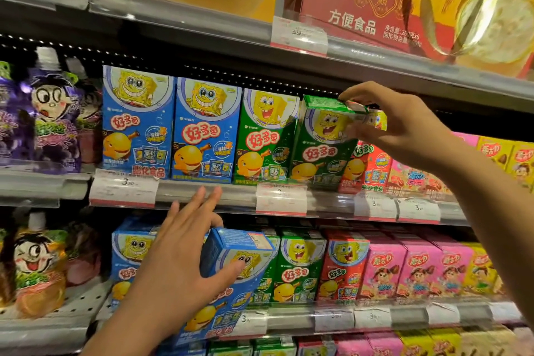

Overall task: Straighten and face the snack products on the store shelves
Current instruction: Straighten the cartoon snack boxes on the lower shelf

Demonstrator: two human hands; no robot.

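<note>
While right hand (404,127) pinches top of tilted green box (320,141) on middle shelf (208,192), step in hand looks like squaring that box w/ its row. Box leans, top toward right, base near shelf lip, left edge overlapping upright green box (265,136) beside it; red box (365,166) just right, partly behind. To do well, prob: rotate top back to vertical, slide base flush w/ front lip, face fwd, no overlap w/ neighbours. Keep pinch on top edge only, light, so carton doesn't crush. Watch red box; could get nudged.

Right hand pose: arm reaching up from lower right, wrist bent, thumb under/front of top flap, fingers (351,94) over top. Clamped on box top.

Left hand (185,243): reaching in from bottom, palm toward shelving, fingers spread apart, tips up at middle shelf's price rail. Thumb (234,269) lies on face of skewed blue box (231,274) on lower shelf (375,318); fingers around its far side, cannot tell if gripping. That box turned, corner fwd, out of line w/ green boxes to its right. Needs facing too.

Blue boxes (170,124) on middle shelf, left: upright, faced. Pink boxes (416,269) lower right: look tidy.
</note>
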